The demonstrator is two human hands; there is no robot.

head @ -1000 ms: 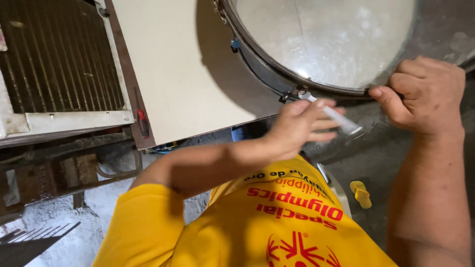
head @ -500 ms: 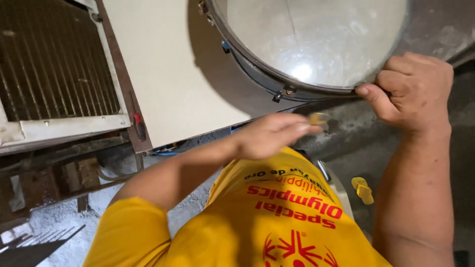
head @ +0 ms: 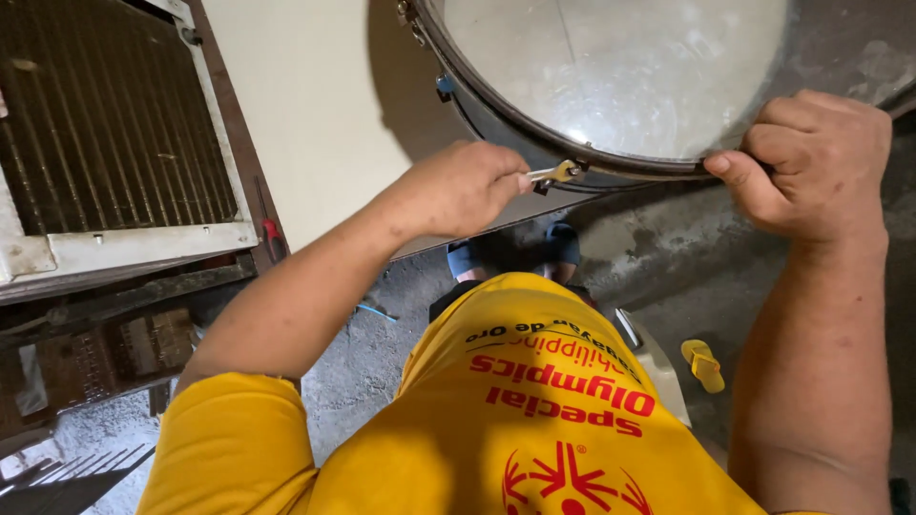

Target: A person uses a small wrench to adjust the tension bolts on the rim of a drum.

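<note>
Seen from above, a person in a yellow shirt (head: 515, 420) works on a large round metal drum (head: 620, 76) that fills the upper right of the frame. The left hand (head: 458, 191), at centre, is curled shut around a small wrench (head: 553, 174), whose head meets a fitting on the dark band (head: 496, 119) that rings the drum's lower edge. The right hand (head: 811, 167), at the right edge of the frame, is closed on the drum's rim, thumb pressed against the band and fingers folded over the top. Behind the drum, a pale flat panel (head: 315, 105) takes up the upper middle. A rusty metal grille (head: 105, 124) in a white frame sits at upper left. On the grey concrete floor (head: 668, 257) at lower right lies a yellow sandal (head: 703, 364), well apart from both hands.
</note>
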